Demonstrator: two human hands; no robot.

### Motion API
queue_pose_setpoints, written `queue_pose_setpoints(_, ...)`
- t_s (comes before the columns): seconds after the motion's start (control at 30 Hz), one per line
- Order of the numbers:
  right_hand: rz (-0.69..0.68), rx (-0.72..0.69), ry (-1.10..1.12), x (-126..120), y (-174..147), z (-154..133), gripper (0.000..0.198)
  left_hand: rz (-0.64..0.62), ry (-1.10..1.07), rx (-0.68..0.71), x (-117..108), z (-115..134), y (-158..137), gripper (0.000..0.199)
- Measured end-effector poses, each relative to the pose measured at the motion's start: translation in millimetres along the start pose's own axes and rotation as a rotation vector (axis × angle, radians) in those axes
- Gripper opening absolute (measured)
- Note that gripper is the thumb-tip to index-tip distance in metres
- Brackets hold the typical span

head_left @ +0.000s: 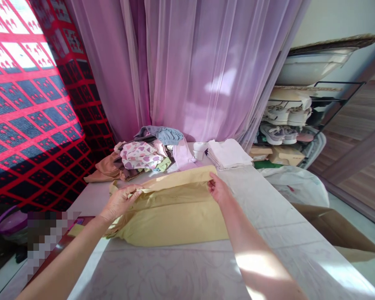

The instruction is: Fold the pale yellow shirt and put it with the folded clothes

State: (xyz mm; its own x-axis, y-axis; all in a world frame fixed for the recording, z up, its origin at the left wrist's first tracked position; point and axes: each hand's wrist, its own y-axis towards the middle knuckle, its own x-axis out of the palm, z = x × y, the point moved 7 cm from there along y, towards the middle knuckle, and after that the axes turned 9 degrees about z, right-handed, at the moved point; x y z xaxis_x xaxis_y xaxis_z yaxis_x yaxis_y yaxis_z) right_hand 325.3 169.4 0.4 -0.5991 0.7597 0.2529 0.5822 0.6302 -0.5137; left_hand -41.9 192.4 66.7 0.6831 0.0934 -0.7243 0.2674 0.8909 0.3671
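A yellow piece of cloth (178, 223) lies across the table in front of me, its far edge raised and folded over as a band. My left hand (121, 201) pinches this band near the cloth's left end, where the fabric is bunched and creased. At the band's right end, my right hand (218, 187) has its fingers curled closed on the edge. Between both hands the band is drawn out fairly straight. The near part of the cloth rests flat on the table. Whether it is a finished garment I cannot tell.
Behind the cloth sit a pile of mixed clothes (140, 156), a small white container (198, 151) and a stack of white folded cloths (228, 154). The pale-covered table (175, 271) borders a purple curtain (187, 75). At right are a shoe rack (284, 121) and an open cardboard box (334, 229).
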Motion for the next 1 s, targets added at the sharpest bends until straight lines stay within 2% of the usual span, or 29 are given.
queue_pose_setpoints(0.07, 0.009, -0.059, -0.021, -14, -4, -6, 0.018, -0.029, 0.068, 0.037, 6, 3, -5, 0.039)
queue_pose_setpoints(0.13, 0.011, -0.166, -0.150, -31, -9, -10, 0.018, -0.054, 0.158, 0.085, 12, 6, -10, 0.033)
queue_pose_setpoints(0.3, 0.082, -0.625, -0.932, -56, -20, -17, 0.028, -0.105, 0.288, 0.183, 23, 6, -20, 0.025)
queue_pose_setpoints(0.37, 0.127, -0.738, -1.165, -58, -24, -16, 0.032, -0.111, 0.297, 0.197, 24, 5, -23, 0.023)
queue_pose_setpoints(0.43, 0.155, -0.783, -1.292, -57, -26, -14, 0.032, -0.101, 0.314, 0.191, 23, 3, -24, 0.023)
queue_pose_setpoints(0.57, 0.164, -0.865, -1.391, -53, -28, -12, 0.028, -0.064, 0.366, 0.137, 17, 0, -24, 0.027)
queue_pose_setpoints(0.73, 0.168, -0.948, -1.396, -52, -28, -12, 0.029, -0.073, 0.411, 0.119, 21, 0, -22, 0.028)
queue_pose_setpoints(0.9, 0.202, -0.911, -1.404, -51, -25, -16, 0.031, -0.053, 0.426, 0.124, 26, -1, -20, 0.028)
queue_pose_setpoints(1.0, 0.207, -0.897, -1.441, -49, -25, -16, 0.028, -0.100, 0.437, 0.113, 30, -6, -19, 0.027)
